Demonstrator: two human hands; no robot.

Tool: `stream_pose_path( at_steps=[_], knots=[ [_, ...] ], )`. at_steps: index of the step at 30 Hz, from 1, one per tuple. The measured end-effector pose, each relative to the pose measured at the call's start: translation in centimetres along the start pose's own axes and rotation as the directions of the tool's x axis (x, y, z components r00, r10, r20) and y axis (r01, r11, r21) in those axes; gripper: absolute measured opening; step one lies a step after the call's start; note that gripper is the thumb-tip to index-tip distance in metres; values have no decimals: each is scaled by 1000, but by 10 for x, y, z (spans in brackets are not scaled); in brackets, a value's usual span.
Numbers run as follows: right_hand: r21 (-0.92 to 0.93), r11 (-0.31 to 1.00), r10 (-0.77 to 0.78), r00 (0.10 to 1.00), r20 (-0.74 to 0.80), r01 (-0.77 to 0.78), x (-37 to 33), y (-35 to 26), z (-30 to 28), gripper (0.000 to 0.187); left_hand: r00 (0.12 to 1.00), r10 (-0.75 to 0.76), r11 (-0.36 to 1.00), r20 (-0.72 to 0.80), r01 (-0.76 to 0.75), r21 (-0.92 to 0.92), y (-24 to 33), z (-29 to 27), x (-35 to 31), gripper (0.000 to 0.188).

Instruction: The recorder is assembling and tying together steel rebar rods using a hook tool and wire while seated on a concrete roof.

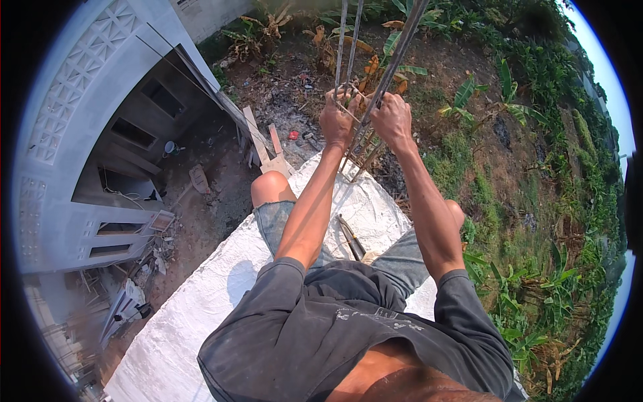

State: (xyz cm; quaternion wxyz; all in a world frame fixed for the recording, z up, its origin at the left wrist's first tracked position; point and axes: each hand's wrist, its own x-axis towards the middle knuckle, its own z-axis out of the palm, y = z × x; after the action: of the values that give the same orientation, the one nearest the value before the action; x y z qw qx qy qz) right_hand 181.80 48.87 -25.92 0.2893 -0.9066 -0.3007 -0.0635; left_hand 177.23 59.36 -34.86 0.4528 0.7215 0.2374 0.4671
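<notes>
Several upright steel reinforcing bars (402, 43) rise from the end of the white wall top I straddle. A thin bent steel stirrup (347, 110) goes around them at hand height. My left hand (337, 122) is closed on the stirrup's left side, against the thinner bars. Opposite it, my right hand (392, 120) has its fingers curled beside the thickest-looking bar, apparently on the same stirrup; its fingertips are partly hidden. Between my thighs a pair of pincers (349, 238) lies on the white surface, its handle ends hidden by my clothes.
The rough white wall top (181, 335) drops off on both sides. Down left stands a grey building (107, 228) with openings and rubble. Wooden planks (258, 137) lean near the wall's far end. Banana plants (462, 94) and weeds cover the ground to the right.
</notes>
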Motion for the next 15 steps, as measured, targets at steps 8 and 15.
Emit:
stream_pose_path(
  at_steps=[8, 15],
  knots=[
    [-315, 943, -109, 994, 8, 106, -4, 4, -8, 25, 999, -29, 999, -34, 28, -18, -8, 5, -4, 39],
    [-54, 997, 65, 990, 124, -59, -8, -6, -16, 26, 990, -136, 982, -20, 132, -137, -7, 0, -15, 41]
  ],
)
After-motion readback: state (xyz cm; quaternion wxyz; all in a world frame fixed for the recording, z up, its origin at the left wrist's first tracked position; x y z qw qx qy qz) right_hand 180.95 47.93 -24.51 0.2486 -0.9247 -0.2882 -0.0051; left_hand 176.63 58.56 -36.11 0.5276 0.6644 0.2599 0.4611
